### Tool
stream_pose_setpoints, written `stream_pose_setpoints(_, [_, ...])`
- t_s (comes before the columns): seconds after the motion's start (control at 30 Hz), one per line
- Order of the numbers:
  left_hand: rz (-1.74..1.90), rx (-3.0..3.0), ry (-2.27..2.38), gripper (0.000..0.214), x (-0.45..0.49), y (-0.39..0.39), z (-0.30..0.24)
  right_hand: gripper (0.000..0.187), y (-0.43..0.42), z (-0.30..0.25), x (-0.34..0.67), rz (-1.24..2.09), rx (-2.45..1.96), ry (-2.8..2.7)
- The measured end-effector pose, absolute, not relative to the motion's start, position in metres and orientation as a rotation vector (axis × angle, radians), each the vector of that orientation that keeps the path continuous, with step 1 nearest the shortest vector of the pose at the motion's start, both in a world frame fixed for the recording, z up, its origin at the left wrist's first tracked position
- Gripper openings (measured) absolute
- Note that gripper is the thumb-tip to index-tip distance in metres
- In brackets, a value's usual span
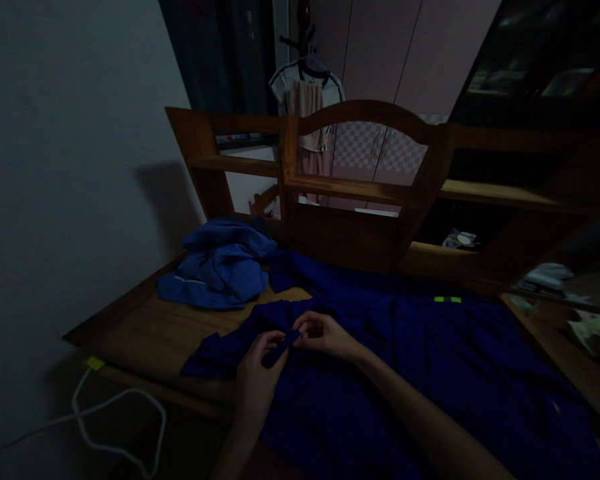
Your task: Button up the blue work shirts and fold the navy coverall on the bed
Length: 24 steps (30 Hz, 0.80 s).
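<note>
A dark blue garment [360, 393] with a bright yellow-green strip [447, 300] lies spread over a wooden bed board. My left hand [261, 363] is closed on a folded edge of it, the thumb along the cloth. From the right, my right hand [325, 335] pinches the same edge, its fingertips close to those of my left hand. Small details between the fingers are too dark to make out.
A crumpled lighter blue garment [225, 263] lies at the back left of the bed board [145, 340]. Behind stands a wooden headboard with shelves [350, 190]. A white cable [125, 393] loops at the lower left, beside a pale wall [70, 167]. Clothes [307, 100] hang beyond.
</note>
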<state>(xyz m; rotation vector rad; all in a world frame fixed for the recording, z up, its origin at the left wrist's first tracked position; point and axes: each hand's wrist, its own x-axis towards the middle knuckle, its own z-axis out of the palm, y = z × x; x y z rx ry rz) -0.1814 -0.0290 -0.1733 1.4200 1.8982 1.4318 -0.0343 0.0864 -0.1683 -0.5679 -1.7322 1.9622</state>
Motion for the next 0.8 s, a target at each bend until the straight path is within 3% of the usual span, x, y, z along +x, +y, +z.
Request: stream_pose_setpoints(0.8, [1.464,1.188,1.626,0.021,-0.192,-0.024,-0.181,0.029,0.083,-0.168,-0.035,1.794,-0.477,-1.831])
